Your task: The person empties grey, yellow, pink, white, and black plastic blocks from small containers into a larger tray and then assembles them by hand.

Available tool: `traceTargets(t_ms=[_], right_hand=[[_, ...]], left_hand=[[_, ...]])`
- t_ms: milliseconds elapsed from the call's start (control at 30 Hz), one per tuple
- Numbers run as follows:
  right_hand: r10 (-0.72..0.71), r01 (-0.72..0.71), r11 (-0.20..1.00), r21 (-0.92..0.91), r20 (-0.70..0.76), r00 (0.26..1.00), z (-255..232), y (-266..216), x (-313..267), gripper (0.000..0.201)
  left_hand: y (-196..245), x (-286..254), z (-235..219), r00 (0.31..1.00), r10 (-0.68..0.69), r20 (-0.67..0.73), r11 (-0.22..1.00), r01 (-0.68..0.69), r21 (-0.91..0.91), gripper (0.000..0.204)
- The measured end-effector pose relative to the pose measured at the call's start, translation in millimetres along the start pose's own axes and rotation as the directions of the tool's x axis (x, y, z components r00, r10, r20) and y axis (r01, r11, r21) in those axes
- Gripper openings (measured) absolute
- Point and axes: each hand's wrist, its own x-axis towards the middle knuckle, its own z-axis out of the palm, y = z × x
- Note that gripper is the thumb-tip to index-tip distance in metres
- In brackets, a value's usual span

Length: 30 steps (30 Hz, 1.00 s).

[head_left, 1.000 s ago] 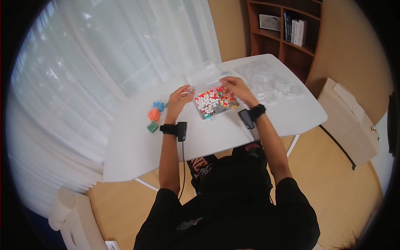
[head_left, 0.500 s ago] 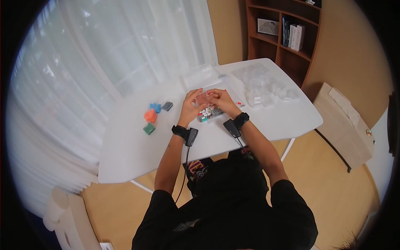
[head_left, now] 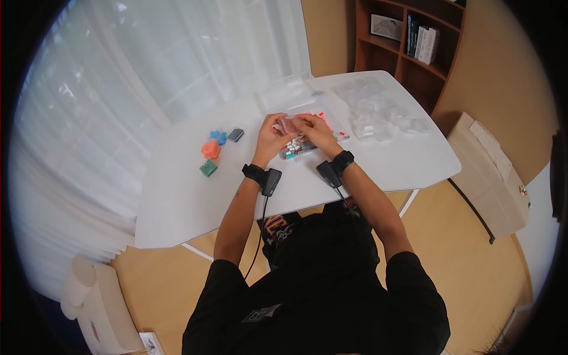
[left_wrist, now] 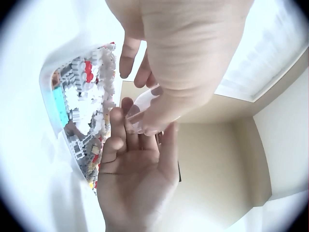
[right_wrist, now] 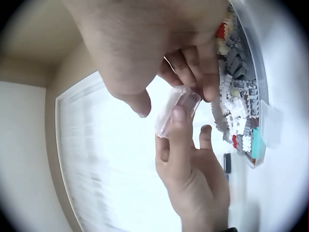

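Both hands are close together above a shallow clear tray (right_wrist: 263, 92) of mixed small building bricks (left_wrist: 89, 104). With its thumb on the near face, my left hand (head_left: 272, 141) holds a small clear plastic box (right_wrist: 176, 108), which looks pinkish and tilted in the head view. My right hand (head_left: 318, 133) is at the box's other end, its fingers bent loosely against it. In the right wrist view the right thumb (right_wrist: 137, 104) stands apart from the box. White, grey, red and turquoise bricks show below; the hands hide part of the tray.
Left on the white table (head_left: 177, 195) are a dark small box (head_left: 235, 135) and blue (head_left: 218, 137), orange (head_left: 210, 149) and green (head_left: 208, 168) pieces. Several clear containers (head_left: 381, 112) stand at the right; a clear lid-like piece (head_left: 284, 92) lies behind the tray.
The hands were apart on either side of the tray; they have come together around the clear box. The dark box at the left, not visible at first, now shows beside the blue piece.
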Motion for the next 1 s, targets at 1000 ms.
traceTargets(t_ms=[1000], right_hand=[[-0.042, 0.054, 0.996, 0.074, -0.15, 0.988, -9, 3, 6, 0.029]], left_hand=[[15, 0, -4, 0.996, -0.028, 0.089, 0.981, 0.044, -0.188, 0.052]])
